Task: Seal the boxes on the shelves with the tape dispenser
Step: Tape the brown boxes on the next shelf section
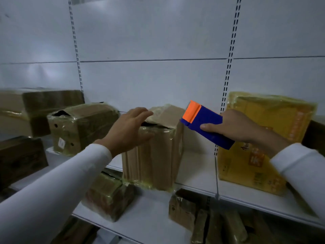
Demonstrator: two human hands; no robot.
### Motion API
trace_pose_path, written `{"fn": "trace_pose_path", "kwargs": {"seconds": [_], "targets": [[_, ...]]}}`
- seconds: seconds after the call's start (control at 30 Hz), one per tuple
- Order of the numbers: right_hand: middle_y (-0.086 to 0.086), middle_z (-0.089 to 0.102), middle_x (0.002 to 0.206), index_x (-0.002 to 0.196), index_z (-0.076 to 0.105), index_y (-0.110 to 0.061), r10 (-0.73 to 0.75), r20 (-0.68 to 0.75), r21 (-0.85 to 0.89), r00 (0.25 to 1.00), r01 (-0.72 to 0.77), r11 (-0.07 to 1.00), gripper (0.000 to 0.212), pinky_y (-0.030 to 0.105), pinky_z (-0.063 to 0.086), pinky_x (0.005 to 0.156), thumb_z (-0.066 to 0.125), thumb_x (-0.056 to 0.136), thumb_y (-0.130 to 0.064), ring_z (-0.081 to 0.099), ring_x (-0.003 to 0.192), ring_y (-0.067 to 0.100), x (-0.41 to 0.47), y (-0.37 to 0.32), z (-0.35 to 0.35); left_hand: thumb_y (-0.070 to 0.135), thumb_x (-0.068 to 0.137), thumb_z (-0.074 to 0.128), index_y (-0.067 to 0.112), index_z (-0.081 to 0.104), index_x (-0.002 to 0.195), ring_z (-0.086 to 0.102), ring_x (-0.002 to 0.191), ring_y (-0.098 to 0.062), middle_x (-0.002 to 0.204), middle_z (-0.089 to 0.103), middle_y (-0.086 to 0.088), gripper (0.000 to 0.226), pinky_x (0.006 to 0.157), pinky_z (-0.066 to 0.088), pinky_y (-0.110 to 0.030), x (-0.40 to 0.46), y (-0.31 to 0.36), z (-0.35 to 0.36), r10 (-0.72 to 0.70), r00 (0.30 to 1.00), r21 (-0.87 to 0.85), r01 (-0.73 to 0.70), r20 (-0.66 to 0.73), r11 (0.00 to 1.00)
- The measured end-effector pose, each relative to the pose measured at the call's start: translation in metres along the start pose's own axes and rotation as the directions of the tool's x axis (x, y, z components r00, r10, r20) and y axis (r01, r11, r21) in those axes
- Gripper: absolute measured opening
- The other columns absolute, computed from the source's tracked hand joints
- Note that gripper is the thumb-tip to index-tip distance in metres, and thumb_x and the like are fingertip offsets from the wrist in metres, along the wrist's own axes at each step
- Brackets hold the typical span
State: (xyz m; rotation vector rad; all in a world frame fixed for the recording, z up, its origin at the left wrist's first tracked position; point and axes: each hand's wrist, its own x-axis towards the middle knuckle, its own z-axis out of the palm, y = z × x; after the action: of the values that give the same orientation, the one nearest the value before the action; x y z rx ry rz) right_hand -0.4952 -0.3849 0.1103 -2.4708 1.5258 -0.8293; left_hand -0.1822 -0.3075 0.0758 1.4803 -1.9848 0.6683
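White metal shelving (198, 175) is filling the scene, its smooth back panels crossed by slotted uprights, with a flat white shelf board running from near left to far right. On the right of that shelf a big yellow carton (260, 138) is standing wrapped in glossy, wrinkled film, with faint orange print on its face. At the far left a large brown box (35, 110) is lying under shiny tape, and just in front of it a smaller cardboard box with punched holes (79, 127) is sitting with its top flap gaping.

In the middle of the shelf a tall brown cardboard box (154, 155) is standing upright, its sides ribbed with strips of clear tape and its top flap lifting open. On the lower shelf, taped brown boxes (109, 196) are lying near its front edge.

Two white sleeves are reaching in from the near edge. The left hand (128, 129) is resting on the near upper corner of the tall box, its grip spread, fingers straight toward the lifted flap. The right hand (235, 127) is holding the tape dispenser (205, 124), a blocky blue plastic body with an orange end, in the air just right of the tall box's top; its grip is pinching the blue body, thumb on the near face.
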Motion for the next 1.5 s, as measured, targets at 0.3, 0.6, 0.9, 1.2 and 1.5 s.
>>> {"fn": "trace_pose_path", "kwargs": {"seconds": [0.3, 0.6, 0.9, 1.2, 1.5], "targets": [[-0.004, 0.058, 0.047, 0.062, 0.054, -0.015, -0.013, 0.037, 0.125, 0.999, 0.008, 0.992, 0.052, 0.015, 0.031, 0.041, 0.070, 0.077, -0.063, 0.052, 0.038, 0.001, 0.024, 0.018, 0.017, 0.067, 0.073, 0.064, 0.028, 0.052, 0.135, 0.051, 0.121, -0.024, 0.135, 0.053, 0.001, 0.074, 0.101, 0.036, -0.035, 0.029, 0.000, 0.050, 0.015, 0.985, 0.024, -0.019, 0.173, 1.000], [-0.007, 0.065, 0.054, 0.062, 0.055, -0.017, 0.091, -0.005, 0.144, 0.996, -0.089, 0.986, 0.053, 0.011, 0.033, 0.039, 0.067, 0.071, -0.068, 0.063, 0.049, 0.005, 0.014, -0.002, 0.017, 0.073, 0.079, 0.045, 0.028, 0.063, 0.125, 0.057, 0.113, -0.021, 0.124, 0.063, 0.001, 0.067, 0.097, 0.039, -0.032, 0.018, -0.028, 0.055, 0.150, 0.987, -0.159, -0.140, 0.052, 0.977], [0.004, 0.070, 0.066, 0.078, 0.064, -0.009, 0.246, -0.050, 0.072, 0.968, -0.242, 0.968, 0.066, 0.015, 0.040, 0.045, 0.061, 0.063, -0.073, 0.067, 0.055, 0.014, -0.030, -0.056, 0.020, 0.089, 0.069, 0.027, 0.026, 0.060, 0.113, 0.057, 0.098, -0.015, 0.111, 0.063, 0.007, 0.084, 0.085, 0.043, -0.031, 0.024, -0.093, 0.026, 0.240, 0.956, -0.238, -0.197, 0.167, 0.951], [-0.009, 0.069, 0.061, 0.078, 0.062, -0.018, 0.248, 0.010, 0.069, 0.969, -0.248, 0.966, 0.049, 0.014, 0.040, 0.047, 0.064, 0.071, -0.067, 0.064, 0.051, 0.003, -0.047, -0.086, 0.034, 0.074, 0.070, 0.029, 0.028, 0.043, 0.125, 0.043, 0.123, -0.022, 0.132, 0.050, 0.002, 0.074, 0.104, 0.029, -0.042, 0.006, -0.071, 0.037, 0.230, 0.945, -0.058, -0.223, 0.232, 0.973], [-0.003, 0.073, 0.072, 0.079, 0.066, -0.022, 0.164, 0.055, 0.140, 0.985, -0.170, 0.975, 0.056, 0.010, 0.044, 0.049, 0.066, 0.071, -0.077, 0.070, 0.060, 0.011, -0.055, -0.075, 0.027, 0.029, 0.087, 0.061, 0.025, 0.033, 0.147, 0.036, 0.134, -0.018, 0.149, 0.037, 0.000, 0.067, 0.110, 0.030, -0.030, 0.030, -0.146, 0.039, 0.211, 0.914, -0.264, -0.121, 0.346, 0.957]]}}
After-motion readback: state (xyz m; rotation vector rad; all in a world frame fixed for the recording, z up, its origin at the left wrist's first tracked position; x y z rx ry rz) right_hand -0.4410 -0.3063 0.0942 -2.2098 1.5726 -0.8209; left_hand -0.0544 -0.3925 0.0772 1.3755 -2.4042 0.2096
